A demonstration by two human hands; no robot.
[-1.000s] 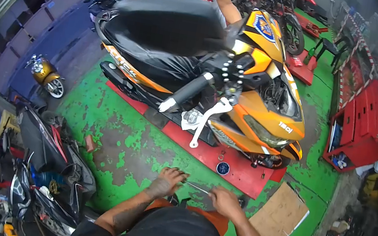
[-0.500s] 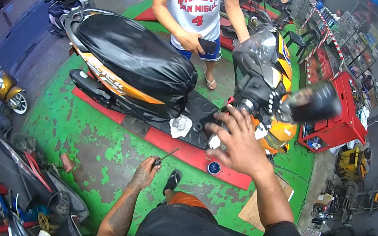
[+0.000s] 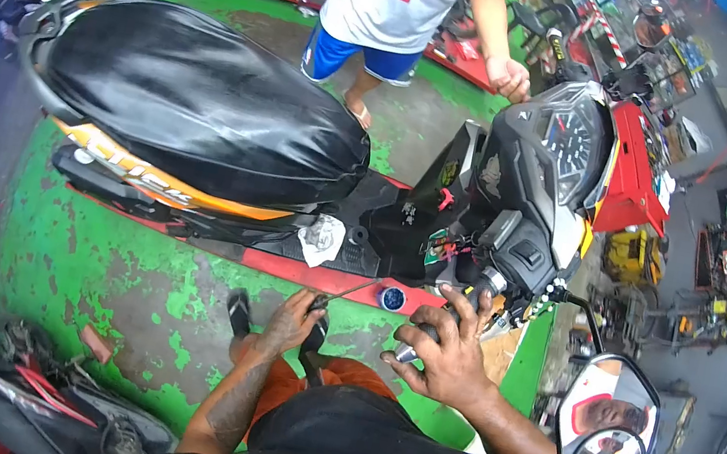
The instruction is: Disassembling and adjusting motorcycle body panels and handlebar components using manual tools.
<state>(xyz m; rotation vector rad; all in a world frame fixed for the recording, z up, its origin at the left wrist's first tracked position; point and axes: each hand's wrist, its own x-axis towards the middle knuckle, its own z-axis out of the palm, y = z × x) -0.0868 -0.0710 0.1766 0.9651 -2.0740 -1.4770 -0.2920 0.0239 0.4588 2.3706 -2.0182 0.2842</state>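
Observation:
My left hand [image 3: 293, 320] is closed around the dark handle of a screwdriver [image 3: 354, 292], whose thin shaft points away to the right over the red platform edge. My right hand [image 3: 448, 357] has its fingers curled over the handlebar grip [image 3: 428, 332] of a scooter, the grip's metal end showing beside the thumb. The scooter's long black seat [image 3: 211, 98] stretches to the left above an orange side panel [image 3: 167, 181]. On its footboard lies a crumpled white cloth or paper [image 3: 320, 239]. A small round tub with dark blue contents [image 3: 391, 298] stands between my hands.
Across the scooter stands a person [image 3: 403, 1], one hand near the front cowl. A side mirror [image 3: 607, 435] juts out close to my right arm. Another dark motorcycle [image 3: 33, 392] is at lower left. A red tool cabinet [image 3: 636, 168] stands behind the dashboard.
My right hand has come down from a raised, spread pose onto the handlebar grip. The handlebar and mirror appear nearer. The other person's phone hand has lowered. My left hand still holds the screwdriver.

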